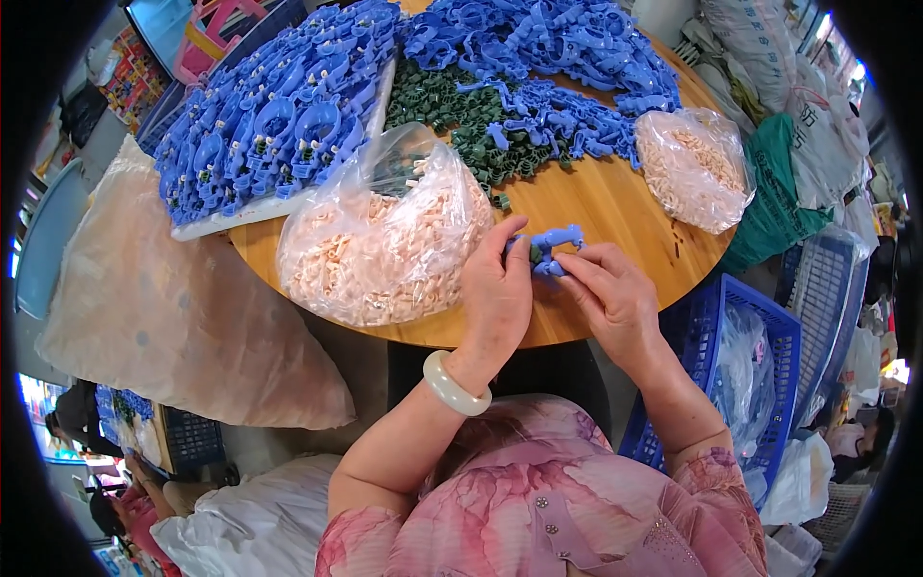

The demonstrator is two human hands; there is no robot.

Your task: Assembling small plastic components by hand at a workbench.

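Near the front edge of the round wooden table, both my hands grip one small blue plastic part (562, 237) with a bit of dark green at its left end. My left hand (499, 279), with a pale bangle on the wrist, has its fingers closed round that left end. The thumb and fingers of my right hand (615, 293) pinch its right side. Just left of my left hand stands an opened clear bag (385, 260) full of small peach-coloured pieces. Behind my hands lies a heap of small dark green parts (481, 139).
A white board (236, 217) at the far left bears many blue assemblies. Loose blue parts (538, 38) pile up at the back. Another bag of peach pieces (696, 168) sits at the right. Blue crates (784, 337) stand right of the table, a large translucent sack (183, 308) left.
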